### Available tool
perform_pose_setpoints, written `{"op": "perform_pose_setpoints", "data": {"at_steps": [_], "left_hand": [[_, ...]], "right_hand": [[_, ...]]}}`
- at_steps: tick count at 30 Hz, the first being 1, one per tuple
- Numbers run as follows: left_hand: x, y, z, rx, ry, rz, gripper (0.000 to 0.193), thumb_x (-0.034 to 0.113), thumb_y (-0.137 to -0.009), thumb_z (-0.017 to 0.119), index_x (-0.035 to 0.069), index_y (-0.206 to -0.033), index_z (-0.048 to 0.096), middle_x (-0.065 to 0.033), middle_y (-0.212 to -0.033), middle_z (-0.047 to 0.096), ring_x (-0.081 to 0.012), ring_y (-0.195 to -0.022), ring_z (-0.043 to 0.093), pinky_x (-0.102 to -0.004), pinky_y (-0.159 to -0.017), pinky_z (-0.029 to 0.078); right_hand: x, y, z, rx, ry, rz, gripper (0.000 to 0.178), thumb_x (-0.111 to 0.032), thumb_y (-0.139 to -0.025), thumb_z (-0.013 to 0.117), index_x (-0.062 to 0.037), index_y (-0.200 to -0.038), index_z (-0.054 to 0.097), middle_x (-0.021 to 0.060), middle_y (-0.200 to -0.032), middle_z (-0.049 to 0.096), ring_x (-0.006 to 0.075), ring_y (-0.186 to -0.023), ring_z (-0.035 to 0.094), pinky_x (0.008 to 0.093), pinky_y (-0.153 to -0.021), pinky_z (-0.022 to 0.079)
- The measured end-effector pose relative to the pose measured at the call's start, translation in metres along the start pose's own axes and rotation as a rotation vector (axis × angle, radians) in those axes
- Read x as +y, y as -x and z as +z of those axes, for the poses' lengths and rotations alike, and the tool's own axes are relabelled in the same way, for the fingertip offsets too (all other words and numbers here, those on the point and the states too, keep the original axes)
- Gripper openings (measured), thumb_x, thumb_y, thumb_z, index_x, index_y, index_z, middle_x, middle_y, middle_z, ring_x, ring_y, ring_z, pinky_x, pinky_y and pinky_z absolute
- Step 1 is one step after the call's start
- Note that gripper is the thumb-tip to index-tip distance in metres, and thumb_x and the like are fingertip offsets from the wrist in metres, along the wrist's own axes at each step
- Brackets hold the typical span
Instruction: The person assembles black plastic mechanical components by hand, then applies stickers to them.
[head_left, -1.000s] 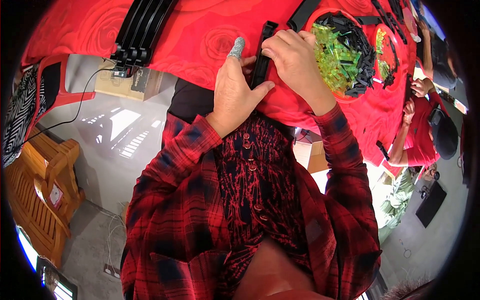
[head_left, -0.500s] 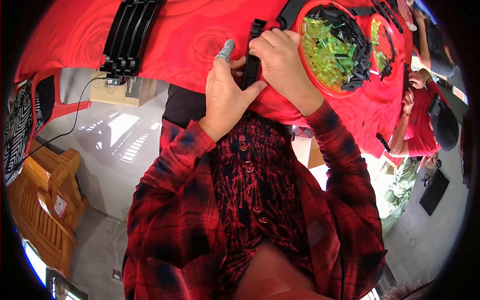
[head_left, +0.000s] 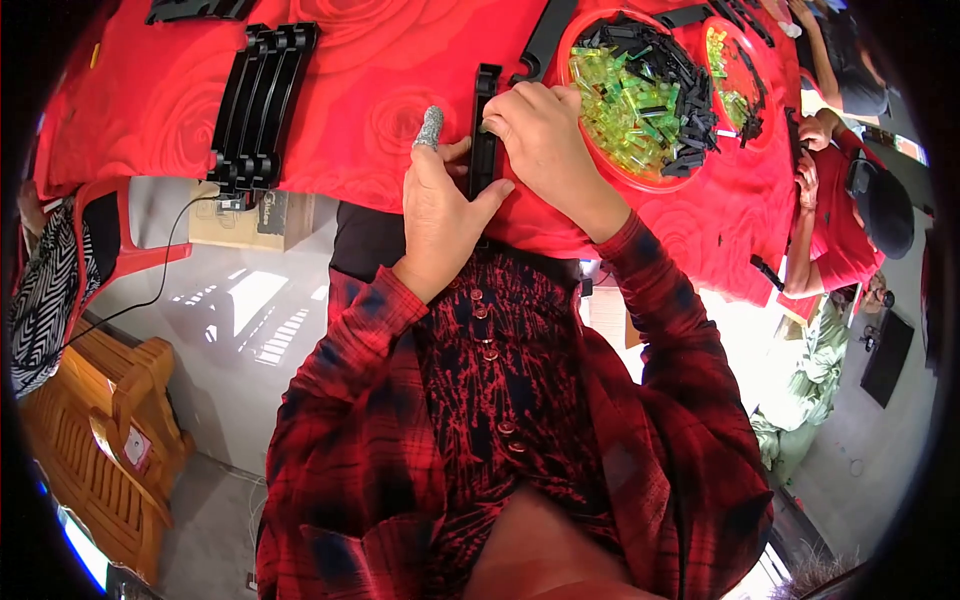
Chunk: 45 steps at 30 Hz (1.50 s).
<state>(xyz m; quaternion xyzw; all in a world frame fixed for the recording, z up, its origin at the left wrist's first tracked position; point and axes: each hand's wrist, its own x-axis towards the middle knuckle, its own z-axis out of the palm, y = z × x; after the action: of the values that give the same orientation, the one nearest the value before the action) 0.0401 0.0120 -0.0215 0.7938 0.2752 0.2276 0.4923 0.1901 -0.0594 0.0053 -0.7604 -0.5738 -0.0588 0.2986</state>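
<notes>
Strip and both hands now lie nearer the red bowl (head_left: 640, 185) than before.
Left hand (head_left: 440, 215) and right hand (head_left: 545, 140) pinch the black strip (head_left: 484, 130) at the tabletop (head_left: 380, 90) near edge; uneven pressure could tip it off.

Long narrow black plastic strip (head_left: 485, 135) lay lengthwise on red-covered worktop, upper centre of frame, running top to bottom; lower part gripped between both hands, upper end free.
</notes>
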Motion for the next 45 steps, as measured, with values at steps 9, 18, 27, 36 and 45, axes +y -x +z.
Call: {"op": "perform_pose_setpoints", "data": {"at_steps": [9, 18, 27, 36, 45], "left_hand": [[0.000, -0.003, -0.004, -0.040, 0.090, -0.039, 0.063, 0.012, -0.074, 0.089, -0.006, -0.112, 0.041, -0.0196, -0.111, 0.067, -0.0229, -0.093, 0.069, -0.0345, -0.081, 0.056], [0.001, -0.005, -0.004, 0.009, 0.150, -0.058, 0.062, 0.012, -0.068, 0.089, -0.006, -0.110, 0.047, -0.0186, -0.100, 0.067, -0.0278, -0.083, 0.067, -0.0383, -0.075, 0.054], [0.000, -0.002, -0.007, -0.014, 0.145, -0.061, 0.061, 0.012, -0.071, 0.088, -0.005, -0.111, 0.045, -0.0197, -0.104, 0.068, -0.0267, -0.085, 0.069, -0.0366, -0.076, 0.056], [0.001, -0.005, -0.007, -0.060, 0.159, -0.109, 0.072, 0.012, -0.076, 0.085, -0.008, -0.130, 0.041, -0.0185, -0.109, 0.067, -0.0222, -0.094, 0.069, -0.0340, -0.081, 0.055], [0.017, -0.005, -0.004, -0.025, -0.184, 0.069, 0.066, 0.012, -0.076, 0.079, -0.008, -0.131, 0.048, -0.0256, -0.108, 0.064, -0.0406, -0.100, 0.062, -0.0458, -0.086, 0.049]], "right_hand": [[0.000, -0.005, 0.001, 0.001, 0.012, -0.010, 0.010, -0.012, -0.081, 0.071, -0.0108, -0.080, 0.061, 0.0026, -0.078, 0.057, 0.0229, -0.083, 0.058, 0.0405, -0.082, 0.034], [0.002, -0.011, 0.001, -0.044, 0.038, -0.021, 0.011, -0.014, -0.082, 0.071, -0.0096, -0.079, 0.062, 0.0034, -0.078, 0.057, 0.0236, -0.083, 0.058, 0.0414, -0.083, 0.036], [0.002, -0.010, 0.001, -0.069, 0.046, -0.053, 0.012, -0.015, -0.081, 0.072, -0.0100, -0.079, 0.062, 0.0031, -0.078, 0.057, 0.0226, -0.084, 0.059, 0.0416, -0.084, 0.036], [-0.002, -0.008, 0.010, -0.015, 0.043, -0.050, 0.011, -0.013, -0.078, 0.071, -0.0097, -0.078, 0.061, 0.0037, -0.079, 0.057, 0.0238, -0.084, 0.059, 0.0416, -0.082, 0.037], [-0.003, 0.003, -0.017, 0.071, -0.079, 0.178, 0.003, -0.012, -0.086, 0.066, -0.0119, -0.088, 0.064, 0.0049, -0.086, 0.063, 0.0254, -0.087, 0.061, 0.0418, -0.083, 0.036]]}}
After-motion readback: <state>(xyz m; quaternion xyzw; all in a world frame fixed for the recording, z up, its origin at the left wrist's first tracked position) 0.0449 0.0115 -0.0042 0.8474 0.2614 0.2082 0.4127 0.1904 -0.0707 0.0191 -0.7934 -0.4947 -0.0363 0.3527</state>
